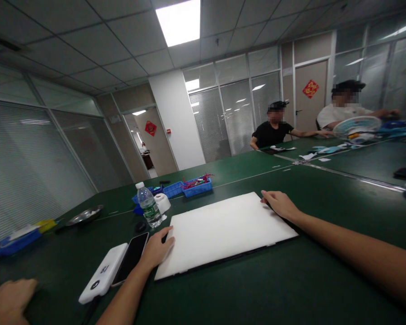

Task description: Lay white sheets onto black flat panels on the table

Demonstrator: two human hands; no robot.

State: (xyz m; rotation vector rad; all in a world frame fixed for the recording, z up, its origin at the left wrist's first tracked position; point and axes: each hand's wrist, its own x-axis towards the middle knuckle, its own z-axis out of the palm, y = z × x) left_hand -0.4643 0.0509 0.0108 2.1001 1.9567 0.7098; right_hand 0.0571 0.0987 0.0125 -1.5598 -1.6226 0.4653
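A flat white rectangular panel (223, 228) with a thin dark edge lies on the green table in front of me. At its left edge is my left hand (159, 246), the thumb on the white face and the fingers closed around the side. My right hand (280, 204) pinches the far right corner, thumb and fingers close together. The undersides of both grips are hidden. Beside my left forearm lie a black-screened phone (131, 258) and a white power bank (104, 273) with a dark cable.
Beyond the panel stand a water bottle (149, 206), a white roll (162, 203) and blue trays (198, 187), one holding red wires. A metal dish (84, 215) is at left. Another person's hand (11, 298) rests lower left. Two people sit across, near a round basket (357, 126).
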